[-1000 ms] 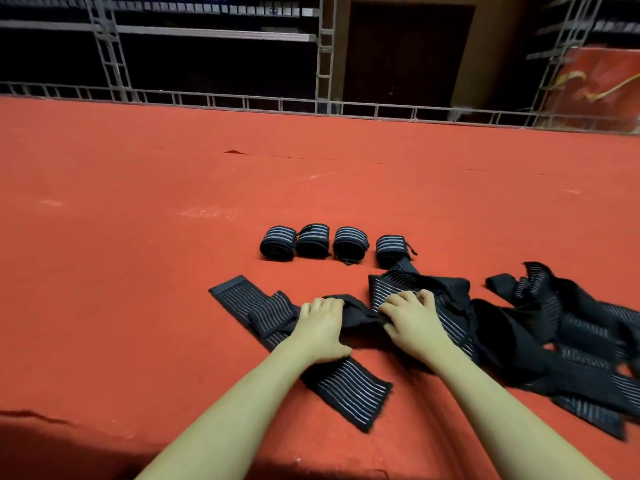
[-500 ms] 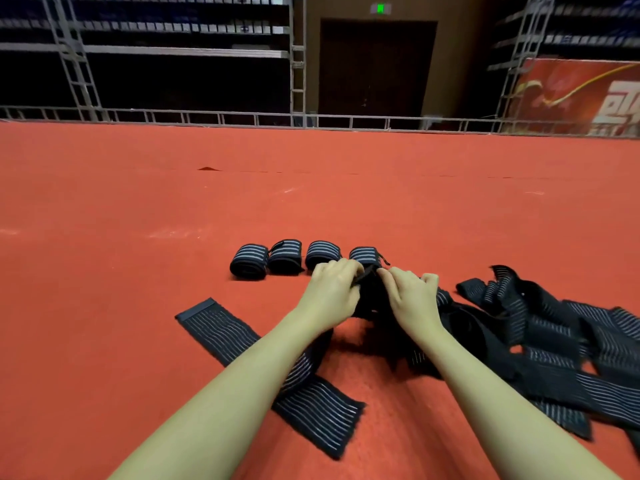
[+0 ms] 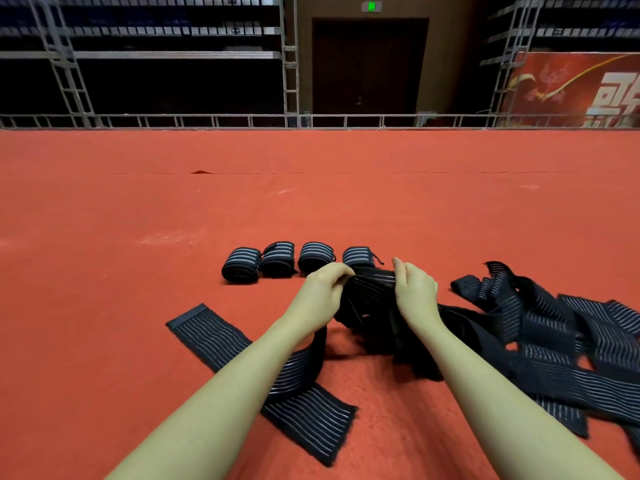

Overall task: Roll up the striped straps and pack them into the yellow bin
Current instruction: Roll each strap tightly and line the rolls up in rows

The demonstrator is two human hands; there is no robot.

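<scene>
Both hands hold one black strap with thin white stripes [image 3: 372, 285] stretched between them above the red floor. My left hand [image 3: 323, 294] pinches its left end; my right hand [image 3: 415, 289] grips its right side, thumb up. The strap's loose length hangs down under my left wrist and lies flat on the floor [image 3: 242, 351]. Several rolled straps [image 3: 298, 259] sit in a row just beyond my hands. A tangled heap of unrolled straps [image 3: 554, 341] lies to the right. No yellow bin is in view.
Red carpet [image 3: 311, 202] stretches far ahead to a low metal railing [image 3: 311, 120]. Behind it are dark stands, scaffold towers and a closed door [image 3: 369, 64]. A red banner [image 3: 571, 88] hangs at the back right.
Both hands have lifted the strap off the floor and drawn apart, pulling it taut between them. The view has tilted upward.
</scene>
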